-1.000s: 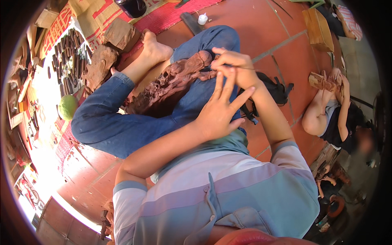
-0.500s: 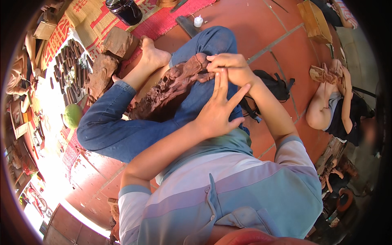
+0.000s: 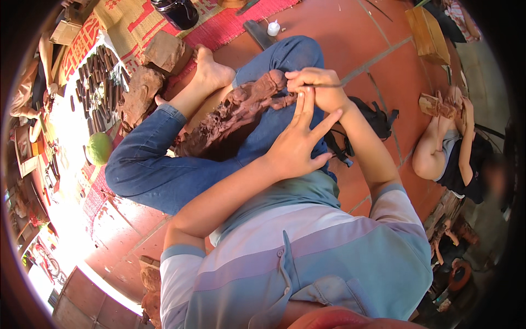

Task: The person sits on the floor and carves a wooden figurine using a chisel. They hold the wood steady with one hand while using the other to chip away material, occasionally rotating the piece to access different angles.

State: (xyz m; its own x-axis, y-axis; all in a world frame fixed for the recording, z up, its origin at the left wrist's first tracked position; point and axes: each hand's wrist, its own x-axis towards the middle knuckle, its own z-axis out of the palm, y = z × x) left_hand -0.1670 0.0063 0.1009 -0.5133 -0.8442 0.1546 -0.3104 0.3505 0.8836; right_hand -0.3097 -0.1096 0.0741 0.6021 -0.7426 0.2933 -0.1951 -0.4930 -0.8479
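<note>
A reddish-brown wood carving [image 3: 241, 104] lies slantwise across my lap, its rounded end up by my hands and its rough, root-like end towards my crossed legs. Beside the rounded end, my right hand [image 3: 316, 88] is closed around a thin dark rod-like tool [image 3: 334, 85], whose shaft sticks out to the right. The tool's working tip is hidden or too small to make out. My left hand [image 3: 298, 140] has its fingers stretched and spread, palm down; two fingertips reach up against the right hand, next to the carving's edge.
Many dark-handled tools [image 3: 98, 82] lie on a white sheet at left, near wood blocks [image 3: 164, 52] and a green round fruit [image 3: 99, 148]. A black bag [image 3: 372, 118] rests right of my knee. Another person [image 3: 444, 148] sits at right, holding a carved piece [image 3: 435, 106].
The right hand has turned slightly, and the thin tool's shaft now shows to its right. My left hand keeps its spread pose. The whole view has shifted a little.
</note>
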